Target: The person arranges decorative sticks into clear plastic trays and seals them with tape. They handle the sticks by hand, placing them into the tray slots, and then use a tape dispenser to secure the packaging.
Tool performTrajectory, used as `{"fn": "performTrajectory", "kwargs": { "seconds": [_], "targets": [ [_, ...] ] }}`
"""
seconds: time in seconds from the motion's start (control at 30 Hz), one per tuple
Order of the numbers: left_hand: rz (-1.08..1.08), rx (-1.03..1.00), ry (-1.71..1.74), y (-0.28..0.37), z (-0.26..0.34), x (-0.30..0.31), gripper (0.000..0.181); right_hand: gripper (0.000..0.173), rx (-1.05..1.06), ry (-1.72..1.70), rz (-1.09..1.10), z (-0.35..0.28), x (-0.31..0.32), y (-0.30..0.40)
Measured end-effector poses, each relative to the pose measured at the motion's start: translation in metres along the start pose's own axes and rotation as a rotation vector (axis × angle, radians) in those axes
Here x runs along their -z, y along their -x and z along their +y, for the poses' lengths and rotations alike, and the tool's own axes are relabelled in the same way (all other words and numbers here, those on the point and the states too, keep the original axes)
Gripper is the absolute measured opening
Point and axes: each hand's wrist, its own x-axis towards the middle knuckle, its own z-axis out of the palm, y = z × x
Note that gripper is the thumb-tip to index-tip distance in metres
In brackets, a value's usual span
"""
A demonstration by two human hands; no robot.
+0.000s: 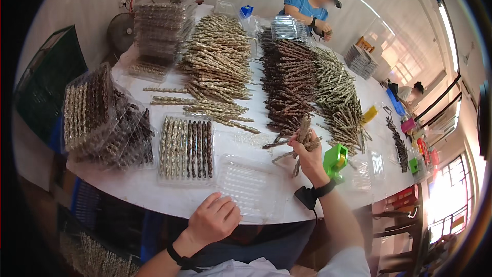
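Observation:
My right hand [309, 157] grips a small bunch of twisted, glittery sticks [305, 132], their ends poking out above and below my fingers. Loosely curled, my left hand [216, 217] rests at the table's front edge, by the lower left corner of an empty clear plastic tray [250, 188]; its palm is hidden. Left of that tray, a clear tray [186, 148] holds a row of pale and dark twisted sticks. Beyond my right hand lie heaps of dark brown sticks [288, 80] and grey-green sticks [336, 96]. A gold-coloured heap [219, 59] is further left.
Filled trays [107, 119] lean in a pile at left, with a tall stack [163, 30] behind. A green tape dispenser [335, 159] stands beside my right wrist. Across the table [234, 144], a person in blue [307, 5] handles something small. Clear trays [365, 173] lie at right.

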Motion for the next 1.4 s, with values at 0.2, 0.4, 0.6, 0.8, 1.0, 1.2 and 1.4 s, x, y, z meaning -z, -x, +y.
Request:
{"fn": "performTrajectory", "kwargs": {
  "seconds": [0.2,0.4,0.6,0.8,1.0,1.2,1.4],
  "targets": [
    [-0.003,0.012,-0.015,0.001,0.001,0.001,0.014,0.021,0.31,-0.135,0.101,-0.032,0.001,0.006],
    [-0.01,0.006,-0.008,-0.001,0.002,0.001,0.015,0.019,0.091,-0.029,0.07,0.0,0.008,0.019],
    [-0.006,-0.003,-0.025,0.001,0.001,0.0,0.015,0.012,0.119,-0.06,0.091,-0.015,0.017,0.016],
    [-0.003,-0.001,-0.017,0.001,0.001,-0.001,0.015,0.012,-0.069,0.046,-0.007,-0.009,0.03,0.024],
    [0.004,0.005,-0.013,-0.001,0.001,0.001,0.016,0.011,0.041,-0.096,-0.012,-0.037,0.03,0.022],
    [0.06,0.002,-0.021,-0.002,0.003,0.003,0.015,0.017,-0.134,0.0,-0.185,-0.096,-0.008,0.043],
    [0.08,0.006,0.043,0.005,0.026,-0.009,0.021,0.02,-0.353,0.001,-0.526,-0.129,-0.053,0.055]
  ]
}}
